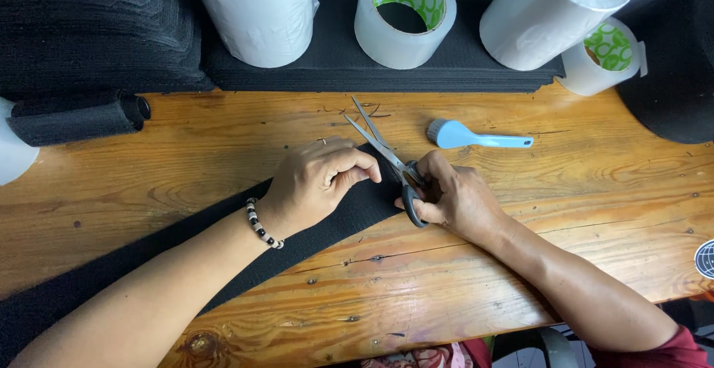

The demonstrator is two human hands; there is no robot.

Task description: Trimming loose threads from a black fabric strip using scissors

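A wide black fabric strap [349,208] runs diagonally across the wooden table [223,137] from the lower left to the middle. My left hand [316,178], with a bead bracelet on the wrist, grips the strap's far end. My right hand [446,197] holds black-handled scissors [387,156], blades open and pointing away from me, right at the strap's end edge.
A small light-blue brush [476,137] lies just beyond the scissors. White rolls [256,11], [554,11] and tape rolls [405,14], [606,55] stand along the back on stacked black fabric [372,70]. A rolled black strip [74,119] lies at the left, and a black mass [673,78] at the right.
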